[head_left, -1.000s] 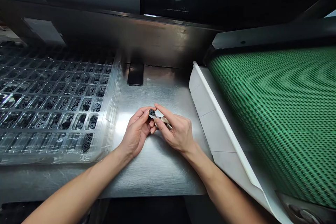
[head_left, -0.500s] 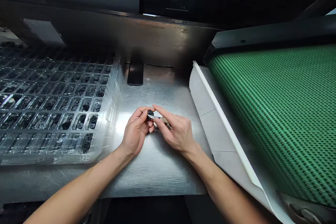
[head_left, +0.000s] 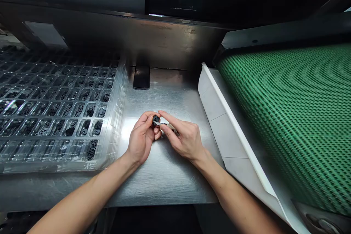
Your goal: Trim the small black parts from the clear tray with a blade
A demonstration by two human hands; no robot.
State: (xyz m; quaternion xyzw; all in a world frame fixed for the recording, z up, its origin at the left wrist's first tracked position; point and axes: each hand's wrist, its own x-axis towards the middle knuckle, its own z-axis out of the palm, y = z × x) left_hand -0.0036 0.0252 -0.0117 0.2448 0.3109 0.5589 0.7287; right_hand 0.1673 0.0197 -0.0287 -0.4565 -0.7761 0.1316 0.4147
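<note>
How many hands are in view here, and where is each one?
2. The left hand pinches a small black round part above the metal table; the right hand touches it with a thin blade. No other person's hands show.

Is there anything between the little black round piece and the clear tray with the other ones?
Nothing visible. The left hand holds the black round piece, the right hand a small blade against it. Only bare metal table lies toward the clear tray.
</note>
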